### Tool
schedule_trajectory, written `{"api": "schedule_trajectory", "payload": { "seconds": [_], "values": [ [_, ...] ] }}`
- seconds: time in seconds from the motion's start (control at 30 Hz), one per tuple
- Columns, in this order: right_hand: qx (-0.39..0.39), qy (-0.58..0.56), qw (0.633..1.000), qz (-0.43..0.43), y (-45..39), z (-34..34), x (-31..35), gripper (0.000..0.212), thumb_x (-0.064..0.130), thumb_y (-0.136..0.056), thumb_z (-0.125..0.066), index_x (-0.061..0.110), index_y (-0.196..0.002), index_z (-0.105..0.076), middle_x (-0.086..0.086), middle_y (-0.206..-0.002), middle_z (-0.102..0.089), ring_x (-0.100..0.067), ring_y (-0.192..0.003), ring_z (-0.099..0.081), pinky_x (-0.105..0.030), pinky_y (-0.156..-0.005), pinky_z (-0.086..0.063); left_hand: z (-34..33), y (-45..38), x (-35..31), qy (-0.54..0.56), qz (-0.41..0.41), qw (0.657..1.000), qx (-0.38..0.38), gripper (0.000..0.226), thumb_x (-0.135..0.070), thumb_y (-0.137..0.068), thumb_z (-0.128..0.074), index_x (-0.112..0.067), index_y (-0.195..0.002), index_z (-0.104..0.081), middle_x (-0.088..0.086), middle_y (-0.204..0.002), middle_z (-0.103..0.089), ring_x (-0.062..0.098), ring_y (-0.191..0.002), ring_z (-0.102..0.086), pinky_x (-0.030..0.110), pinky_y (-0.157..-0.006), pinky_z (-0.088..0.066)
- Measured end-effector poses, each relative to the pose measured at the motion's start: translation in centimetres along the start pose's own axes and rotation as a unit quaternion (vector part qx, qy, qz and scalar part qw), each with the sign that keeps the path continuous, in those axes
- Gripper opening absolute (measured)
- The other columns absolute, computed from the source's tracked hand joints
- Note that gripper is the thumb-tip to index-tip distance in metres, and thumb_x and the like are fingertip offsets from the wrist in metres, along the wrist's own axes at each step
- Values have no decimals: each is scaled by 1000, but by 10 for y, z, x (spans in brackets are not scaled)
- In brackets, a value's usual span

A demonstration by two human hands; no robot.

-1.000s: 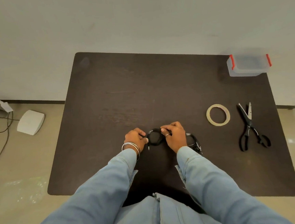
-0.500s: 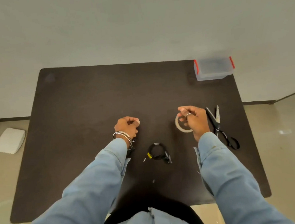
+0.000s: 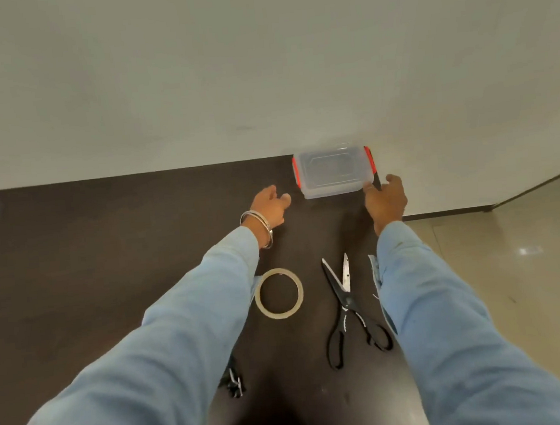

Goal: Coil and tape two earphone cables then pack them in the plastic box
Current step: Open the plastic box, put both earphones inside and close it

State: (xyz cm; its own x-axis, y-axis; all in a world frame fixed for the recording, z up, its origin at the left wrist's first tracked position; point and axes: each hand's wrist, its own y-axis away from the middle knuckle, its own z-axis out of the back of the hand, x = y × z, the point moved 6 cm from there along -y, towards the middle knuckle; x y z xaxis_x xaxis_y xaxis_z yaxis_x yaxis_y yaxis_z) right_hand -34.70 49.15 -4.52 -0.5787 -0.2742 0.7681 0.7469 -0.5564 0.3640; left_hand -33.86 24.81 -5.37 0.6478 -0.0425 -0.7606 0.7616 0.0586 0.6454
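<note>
The dark counter point(image 3: 105, 244) carries a lidded box point(image 3: 333, 171) at its far edge. The left hand point(image 3: 269, 207), fingers loosely spread, hovers just left of it; the right hand point(image 3: 386, 199) touches its right near corner, grip unclear. Nearer lie scissors point(image 3: 348, 308), a tape ring point(image 3: 279, 293), and a cable point(image 3: 234, 382) partly hidden under the left sleeve.

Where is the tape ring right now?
In the head view the tape ring lies flat on the dark table, between the left sleeve and the scissors.
</note>
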Motion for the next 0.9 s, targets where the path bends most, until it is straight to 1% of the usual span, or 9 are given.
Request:
{"api": "schedule_trajectory", "payload": {
  "seconds": [0.1, 0.13, 0.2, 0.3, 0.4, 0.53, 0.67, 0.8, 0.9],
  "values": [
    [66, 65, 995, 35, -19, -11, 13, 62, 21, -91, -60, 12, -145, -29, -14, -144, -43, -35, -132, -41, -45, -110, -36, -26, -16, -20, 7, -7, 999, 49, 65, -12, -95, -49, -17, -150, -14, 3, -156, -23, 24, -138, -33, 43, -109, -36],
    [84, 74, 993, 43, -23, -14, 15, 58, 18, -91, -59, 13, -143, -33, -14, -142, -45, -35, -129, -44, -46, -109, -38, -32, -21, -24, 22, -4, 998, 65, 64, -11, -95, -49, -18, -149, -16, 2, -155, -26, 24, -138, -32, 44, -109, -35],
    [100, 69, 991, 52, -25, -17, 19, 48, 13, -91, -58, 13, -136, -42, -13, -132, -53, -32, -121, -50, -45, -104, -44, -40, -27, -31, 25, -9, 997, 78, 52, -11, -95, -50, -18, -144, -32, 4, -146, -41, 27, -134, -39, 45, -104, -39],
    [96, 32, 994, 41, -19, -16, 19, 40, 11, -88, -61, 14, -126, -51, -9, -119, -59, -27, -108, -55, -38, -96, -49, -32, -30, -34, 33, -20, 999, 34, 48, -11, -93, -53, -14, -139, -39, 5, -135, -51, 27, -124, -50, 41, -94, -48],
    [87, -33, 995, 33, -1, -18, 14, 32, 14, -88, -61, 14, -120, -56, -8, -113, -61, -26, -105, -58, -38, -94, -52, -8, -25, -28, 35, -29, 999, -25, 43, -13, -90, -59, -12, -132, -50, 9, -123, -61, 27, -110, -60, 37, -82, -55],
    [58, -126, 990, 5, 46, -35, 8, 23, 19, -86, -66, 14, -109, -63, -5, -104, -66, -22, -96, -63, -42, -85, -57, 43, 0, -7, 71, -46, 990, -109, 38, -7, -82, -69, -11, -119, -61, 8, -111, -67, 26, -97, -65, 44, -82, -57],
    [91, -150, 984, -28, 104, -70, 1, 22, 18, -81, -72, 14, -102, -65, -7, -99, -69, -21, -89, -67, -35, -70, -59, 107, 42, 24, 169, -40, 975, -136, 34, -1, -83, -66, -7, -117, -63, 7, -103, -67, 23, -89, -65, 38, -76, -58],
    [161, -143, 977, -12, 167, -111, -3, 26, 13, -81, -71, 16, -107, -66, -3, -96, -72, -19, -90, -69, -40, -77, -60, 173, 77, 64, 240, -23, 956, -167, 31, -4, -83, -67, -5, -114, -65, 10, -100, -69, 21, -80, -67, 33, -65, -60],
    [188, -140, 972, 11, 211, -134, -7, 23, 10, -83, -69, 17, -105, -68, 1, -95, -73, -16, -89, -70, -41, -83, -58, 212, 101, 90, 232, -13, 955, -185, 31, -8, -84, -67, -6, -115, -65, 9, -104, -69, 20, -82, -68, 37, -72, -60]
  ]
}}
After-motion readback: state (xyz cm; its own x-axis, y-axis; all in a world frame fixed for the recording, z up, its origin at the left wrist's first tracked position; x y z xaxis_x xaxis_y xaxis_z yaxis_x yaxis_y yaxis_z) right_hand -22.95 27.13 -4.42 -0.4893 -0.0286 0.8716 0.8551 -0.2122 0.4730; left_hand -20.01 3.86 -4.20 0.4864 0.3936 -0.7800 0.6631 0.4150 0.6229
